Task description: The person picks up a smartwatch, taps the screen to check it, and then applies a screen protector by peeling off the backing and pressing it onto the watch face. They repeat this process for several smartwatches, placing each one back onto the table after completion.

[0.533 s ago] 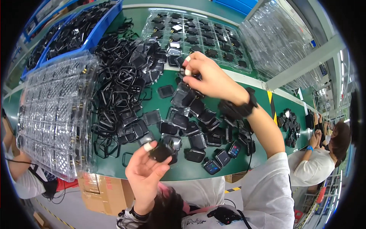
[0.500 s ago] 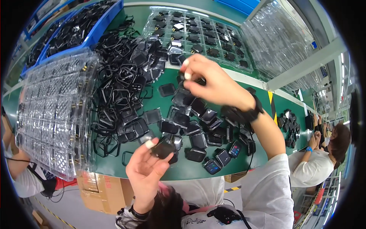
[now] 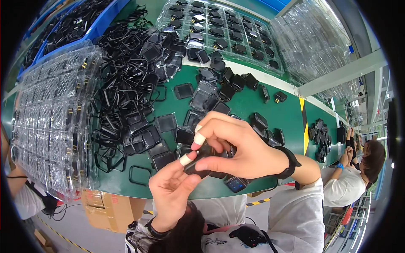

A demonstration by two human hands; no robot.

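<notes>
Close to the table's near edge, my left hand (image 3: 171, 185) and my right hand (image 3: 244, 152) meet around a black square watch body (image 3: 192, 168). White finger covers show on fingertips of both hands. My left fingers pinch the piece from one side, and my right thumb and fingers press on it from the other. Much of the watch body is hidden by my fingers. Just beyond and beside my hands lie several more black square watch bodies; one watch (image 3: 235, 184) near the edge has a lit screen. A thin black square frame (image 3: 139, 175) lies left of my left hand.
A heap of black frames (image 3: 126, 76) covers the left of the green table. Stacked clear trays (image 3: 50, 122) stand at far left, below a blue bin (image 3: 95, 27). A filled clear tray (image 3: 219, 31) lies at the back. A metal post (image 3: 337, 74) crosses the right.
My right hand has come down from the back pile toward me and joined my left hand at the watch body. My left hand has shifted slightly right.
</notes>
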